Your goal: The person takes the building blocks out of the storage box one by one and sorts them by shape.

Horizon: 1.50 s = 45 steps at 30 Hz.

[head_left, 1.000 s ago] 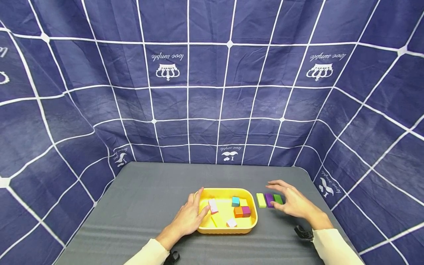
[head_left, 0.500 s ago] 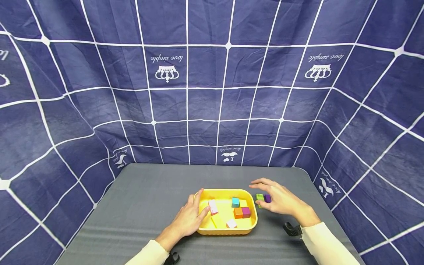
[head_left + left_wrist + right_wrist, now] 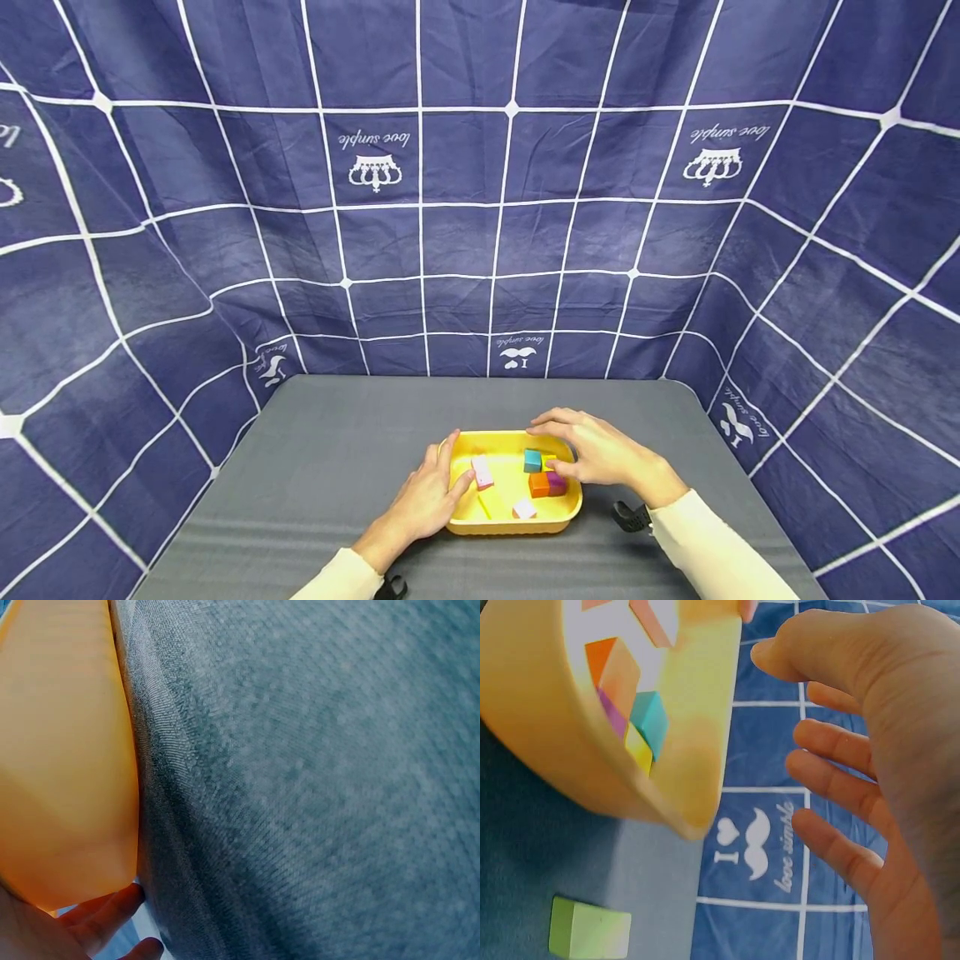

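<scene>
A yellow plastic bin stands on the grey table. My left hand holds its left end, thumb over the rim on the inside; in the left wrist view, fingers show at the bin's wall. Over the bin's right end is my right hand, fingers spread and gently bent, with nothing between them in the right wrist view. Inside the bin lie a teal block, a yellow block, an orange block, a purple block and a pink block.
A green block lies on the table outside the bin, hidden behind my right hand in the head view. A pale pink block and a thin yellow piece are also in the bin. A blue checked curtain surrounds the table.
My right hand has moved left, from above the yellow, purple and green blocks on the table to over the bin's right end. My left hand and the bin have stayed put.
</scene>
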Each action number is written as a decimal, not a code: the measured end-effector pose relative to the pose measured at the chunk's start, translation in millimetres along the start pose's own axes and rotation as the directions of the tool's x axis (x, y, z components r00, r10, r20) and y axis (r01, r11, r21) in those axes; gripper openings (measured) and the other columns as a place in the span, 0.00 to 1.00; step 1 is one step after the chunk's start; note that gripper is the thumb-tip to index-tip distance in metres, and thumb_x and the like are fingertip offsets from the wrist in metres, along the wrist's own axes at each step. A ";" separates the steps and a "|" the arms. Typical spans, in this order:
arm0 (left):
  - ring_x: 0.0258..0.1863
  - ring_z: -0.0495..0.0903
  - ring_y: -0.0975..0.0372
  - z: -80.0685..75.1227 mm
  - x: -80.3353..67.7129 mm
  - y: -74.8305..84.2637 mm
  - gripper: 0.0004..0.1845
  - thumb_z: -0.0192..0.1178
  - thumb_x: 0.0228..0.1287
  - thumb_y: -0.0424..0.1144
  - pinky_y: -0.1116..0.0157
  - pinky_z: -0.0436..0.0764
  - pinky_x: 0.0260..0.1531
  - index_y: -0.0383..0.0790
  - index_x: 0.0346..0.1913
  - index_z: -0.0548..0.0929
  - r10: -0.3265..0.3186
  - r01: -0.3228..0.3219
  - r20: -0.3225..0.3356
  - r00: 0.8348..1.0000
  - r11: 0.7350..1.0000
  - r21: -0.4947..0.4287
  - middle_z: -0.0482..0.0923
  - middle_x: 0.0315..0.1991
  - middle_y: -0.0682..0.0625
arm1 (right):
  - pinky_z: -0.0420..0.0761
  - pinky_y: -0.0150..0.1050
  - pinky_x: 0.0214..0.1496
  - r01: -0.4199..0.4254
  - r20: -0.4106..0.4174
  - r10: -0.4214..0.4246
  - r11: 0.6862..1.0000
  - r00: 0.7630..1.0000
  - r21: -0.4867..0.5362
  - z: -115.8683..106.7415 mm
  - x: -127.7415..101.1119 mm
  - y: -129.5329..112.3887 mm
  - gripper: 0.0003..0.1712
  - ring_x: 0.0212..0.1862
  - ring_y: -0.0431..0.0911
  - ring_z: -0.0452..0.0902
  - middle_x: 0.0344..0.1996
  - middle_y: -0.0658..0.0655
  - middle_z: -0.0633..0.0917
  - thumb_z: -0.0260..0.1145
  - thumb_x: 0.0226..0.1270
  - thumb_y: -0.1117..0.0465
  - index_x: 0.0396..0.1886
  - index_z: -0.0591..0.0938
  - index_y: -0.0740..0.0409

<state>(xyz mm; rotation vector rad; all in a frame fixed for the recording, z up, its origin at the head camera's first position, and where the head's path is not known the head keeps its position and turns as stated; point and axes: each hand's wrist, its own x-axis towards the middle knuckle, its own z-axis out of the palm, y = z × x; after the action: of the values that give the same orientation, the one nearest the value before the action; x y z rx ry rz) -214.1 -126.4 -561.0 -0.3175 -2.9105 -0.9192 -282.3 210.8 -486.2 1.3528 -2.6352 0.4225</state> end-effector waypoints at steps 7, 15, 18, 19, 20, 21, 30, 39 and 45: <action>0.56 0.90 0.38 0.1 -0.9 0.0 0.43 0.63 0.88 0.58 0.31 0.86 0.61 0.47 0.94 0.62 -0.004 0.004 0.003 1.000 1.000 -0.007 0.77 0.73 0.34 | 0.88 0.56 0.75 0.017 0.042 -0.017 1.000 0.999 0.004 7.3 11.3 -7.8 0.31 0.71 0.50 0.88 0.72 0.48 0.88 0.81 0.74 0.54 0.76 0.89 0.45; 0.53 0.89 0.38 1.2 -0.1 -0.4 0.43 0.63 0.88 0.60 0.31 0.87 0.57 0.46 0.94 0.62 -0.012 0.012 0.008 1.000 1.000 -0.007 0.77 0.73 0.34 | 0.89 0.55 0.74 0.042 0.079 -0.042 0.999 0.996 -0.008 14.6 22.1 -13.7 0.29 0.71 0.50 0.88 0.72 0.48 0.88 0.79 0.77 0.53 0.75 0.89 0.47; 0.50 0.89 0.38 1.7 0.2 -0.7 0.43 0.63 0.88 0.59 0.31 0.87 0.56 0.47 0.94 0.61 -0.017 0.017 0.013 1.000 1.000 -0.010 0.77 0.73 0.34 | 0.88 0.55 0.75 0.055 0.093 -0.054 0.998 0.994 -0.010 16.6 25.5 -15.0 0.29 0.71 0.50 0.88 0.73 0.48 0.88 0.79 0.77 0.53 0.75 0.89 0.48; 0.50 0.89 0.38 1.8 0.2 -0.8 0.43 0.63 0.88 0.59 0.31 0.87 0.55 0.47 0.94 0.61 -0.017 0.017 0.014 1.000 1.000 -0.012 0.77 0.73 0.34 | 0.88 0.55 0.75 0.060 0.098 -0.058 0.998 0.994 -0.010 17.1 26.7 -15.3 0.29 0.71 0.50 0.88 0.73 0.48 0.88 0.79 0.78 0.53 0.75 0.89 0.49; 0.50 0.89 0.38 1.9 0.2 -0.8 0.43 0.63 0.88 0.59 0.30 0.87 0.55 0.47 0.94 0.61 -0.017 0.017 0.013 1.000 1.000 -0.013 0.77 0.73 0.34 | 0.88 0.55 0.75 0.063 0.103 -0.061 0.998 0.993 -0.013 17.6 27.8 -15.5 0.29 0.71 0.50 0.88 0.73 0.48 0.88 0.79 0.78 0.53 0.75 0.89 0.49; 0.51 0.89 0.38 1.9 0.2 -1.0 0.43 0.63 0.88 0.59 0.30 0.87 0.56 0.47 0.94 0.61 -0.016 0.016 0.012 1.000 1.000 -0.012 0.77 0.73 0.34 | 0.88 0.55 0.75 0.066 0.108 -0.064 0.998 0.992 -0.015 18.0 29.0 -15.8 0.29 0.72 0.50 0.88 0.73 0.48 0.88 0.79 0.78 0.53 0.75 0.89 0.49; 0.48 0.89 0.40 1.0 1.1 -2.3 0.43 0.63 0.89 0.59 0.32 0.87 0.55 0.49 0.94 0.61 -0.010 0.010 0.018 1.000 1.000 -0.008 0.77 0.70 0.35 | 0.89 0.52 0.73 0.112 0.121 -0.102 0.991 0.987 -0.076 21.1 38.6 -19.8 0.29 0.68 0.50 0.90 0.72 0.50 0.88 0.80 0.77 0.52 0.75 0.89 0.47; 0.47 0.89 0.42 1.0 1.6 -1.8 0.42 0.62 0.89 0.58 0.34 0.87 0.53 0.48 0.94 0.62 0.002 -0.002 0.012 1.000 1.000 -0.005 0.78 0.68 0.36 | 0.90 0.52 0.74 0.117 0.164 -0.104 0.991 0.981 -0.072 26.8 48.6 -23.8 0.29 0.69 0.49 0.90 0.73 0.49 0.87 0.80 0.78 0.51 0.75 0.89 0.47; 0.49 0.89 0.42 1.1 0.6 -3.0 0.42 0.62 0.90 0.57 0.34 0.87 0.55 0.48 0.94 0.61 0.004 -0.004 0.009 1.000 1.000 -0.001 0.78 0.68 0.36 | 0.89 0.49 0.75 0.117 0.199 -0.103 0.991 0.974 -0.059 33.4 57.1 -24.8 0.28 0.70 0.48 0.90 0.73 0.48 0.87 0.80 0.79 0.51 0.75 0.89 0.46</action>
<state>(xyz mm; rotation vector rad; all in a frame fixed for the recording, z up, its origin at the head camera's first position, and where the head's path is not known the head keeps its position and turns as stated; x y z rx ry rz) -215.3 -128.0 -563.6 -0.3285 -2.9166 -0.9217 -295.5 142.5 -498.7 1.5832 -2.6803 0.1879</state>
